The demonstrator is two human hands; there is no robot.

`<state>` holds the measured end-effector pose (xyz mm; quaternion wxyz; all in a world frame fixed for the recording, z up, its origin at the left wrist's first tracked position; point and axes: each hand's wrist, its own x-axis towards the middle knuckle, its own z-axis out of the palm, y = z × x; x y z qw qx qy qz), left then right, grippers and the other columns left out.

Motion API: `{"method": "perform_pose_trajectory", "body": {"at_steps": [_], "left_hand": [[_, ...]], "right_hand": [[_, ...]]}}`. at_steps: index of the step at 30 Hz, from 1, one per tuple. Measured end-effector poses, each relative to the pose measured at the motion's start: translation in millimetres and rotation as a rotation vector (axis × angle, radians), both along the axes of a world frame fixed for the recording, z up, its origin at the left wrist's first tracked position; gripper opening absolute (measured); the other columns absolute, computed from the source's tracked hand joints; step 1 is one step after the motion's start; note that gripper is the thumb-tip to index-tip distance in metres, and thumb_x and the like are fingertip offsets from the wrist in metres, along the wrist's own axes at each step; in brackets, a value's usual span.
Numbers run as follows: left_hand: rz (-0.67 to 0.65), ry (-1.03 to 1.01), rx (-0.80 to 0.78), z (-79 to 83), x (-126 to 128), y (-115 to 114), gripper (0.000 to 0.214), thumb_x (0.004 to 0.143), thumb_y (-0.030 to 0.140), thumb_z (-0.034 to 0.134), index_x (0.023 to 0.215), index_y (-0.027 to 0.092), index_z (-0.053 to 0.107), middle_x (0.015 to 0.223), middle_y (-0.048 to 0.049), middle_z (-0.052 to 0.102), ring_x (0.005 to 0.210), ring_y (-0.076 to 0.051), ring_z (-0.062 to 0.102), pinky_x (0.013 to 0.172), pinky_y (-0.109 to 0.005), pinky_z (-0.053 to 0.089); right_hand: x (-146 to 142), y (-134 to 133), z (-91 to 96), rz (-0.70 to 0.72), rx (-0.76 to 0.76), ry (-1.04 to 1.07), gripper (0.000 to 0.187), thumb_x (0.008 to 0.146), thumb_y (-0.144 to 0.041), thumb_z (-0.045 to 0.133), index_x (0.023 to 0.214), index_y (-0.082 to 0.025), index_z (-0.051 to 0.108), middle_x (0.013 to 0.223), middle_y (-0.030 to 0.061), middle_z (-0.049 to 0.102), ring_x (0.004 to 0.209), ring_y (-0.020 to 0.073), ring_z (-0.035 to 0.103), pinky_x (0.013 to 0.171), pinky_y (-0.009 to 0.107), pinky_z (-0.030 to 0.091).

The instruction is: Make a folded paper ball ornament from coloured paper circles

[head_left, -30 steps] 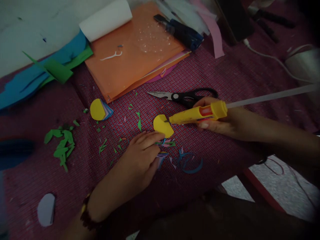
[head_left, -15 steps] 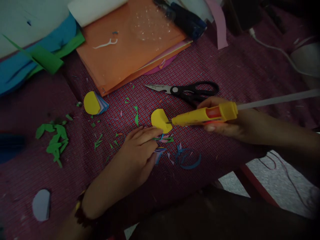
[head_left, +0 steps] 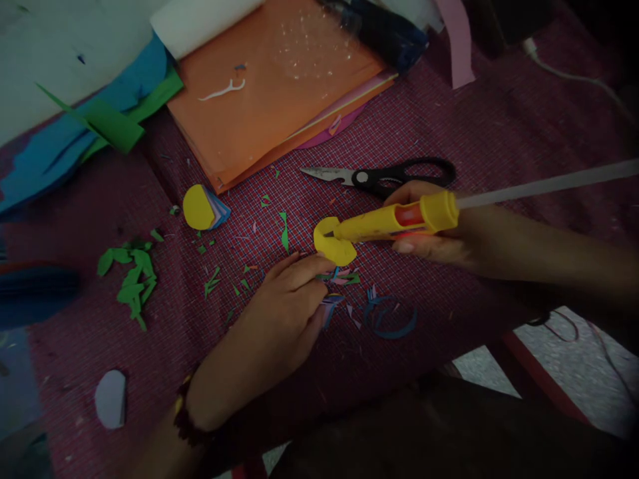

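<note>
Yellow piece: the yellow paper piece (head_left: 342, 253) is lying between the hands, beneath the nozzle.
Left hand: the left hand (head_left: 284, 306) is resting its fingertips at the piece's near edge; whether its thumb is pinching anything cannot be told.
Right hand: the right hand (head_left: 449, 249) is gripping a yellow glue gun (head_left: 374, 225).
Progress: the work seems to be standing partway; a yellow-topped bundle (head_left: 198, 207), beyond and left of the left hand, is already showing its layers, while a pale half-disc (head_left: 110, 399), left of the left wrist, is showing no yellow face.
Hard to see: the left hand is partly covering another layered bundle (head_left: 331, 306); shadow is obscuring whether the nozzle is touching paper or leaving glue; the gun's rod (head_left: 539, 187) is running out of view beyond the right wrist.
</note>
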<state>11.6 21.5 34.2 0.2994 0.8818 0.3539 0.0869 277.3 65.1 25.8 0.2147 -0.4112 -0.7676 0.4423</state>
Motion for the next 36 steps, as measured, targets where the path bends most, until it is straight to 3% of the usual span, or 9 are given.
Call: {"method": "perform_pose_trajectory", "body": {"at_steps": [11,16,22,30,36], "left_hand": [[0.009,0.018,-0.008,0.3,-3,0,0.022,0.086,0.011,0.048,0.101,0.017,0.063,0.126,-0.0081,0.061,0.125,-0.023,0.049,0.108,-0.046,0.039],[0.006,0.053,-0.003,2.3,-4,1,0.021,0.087,0.012,0.049,0.1,0.018,0.063,0.127,-0.0058,0.063,0.124,-0.024,0.05,0.105,-0.046,0.041],[-0.003,0.054,-0.007,3.3,-4,2,0.02,0.087,0.011,0.048,0.098,0.018,0.063,0.128,-0.0055,0.062,0.124,-0.023,0.049,0.104,-0.044,0.04],[0.002,0.054,0.0,1.2,-5,1,0.02,0.088,0.012,0.048,0.1,0.018,0.063,0.129,-0.0053,0.062,0.124,-0.024,0.049,0.103,-0.044,0.04],[-0.005,0.017,0.002,-0.9,-6,2,0.023,0.087,0.013,0.048,0.104,0.02,0.063,0.127,-0.0049,0.062,0.123,-0.023,0.05,0.104,-0.044,0.039]], "right_hand": [[20,-19,1.1,0.001,-0.132,-0.05,0.03,0.086,-0.045,0.061,0.107,-0.028,0.049,0.088,-0.0018,0.055,0.068,0.0123,0.054,0.056,0.024,0.044],[17,-13,5.7,-0.04,-0.084,-0.064,0.033,0.086,-0.047,0.06,0.108,-0.026,0.048,0.089,-0.0014,0.054,0.068,0.0124,0.053,0.058,0.025,0.044],[-2,0,3.7,0.042,0.004,-0.038,0.03,0.088,-0.043,0.058,0.105,-0.02,0.049,0.092,0.0001,0.055,0.074,0.0134,0.055,0.067,0.027,0.043],[-2,4,4.0,-0.09,0.075,-0.043,0.031,0.085,-0.044,0.06,0.1,-0.021,0.046,0.088,-0.0002,0.056,0.072,0.0146,0.053,0.063,0.026,0.041],[-3,-3,2.1,0.055,-0.035,0.034,0.031,0.089,-0.04,0.058,0.106,-0.018,0.047,0.091,0.0011,0.052,0.075,0.0127,0.052,0.067,0.026,0.042]]}}
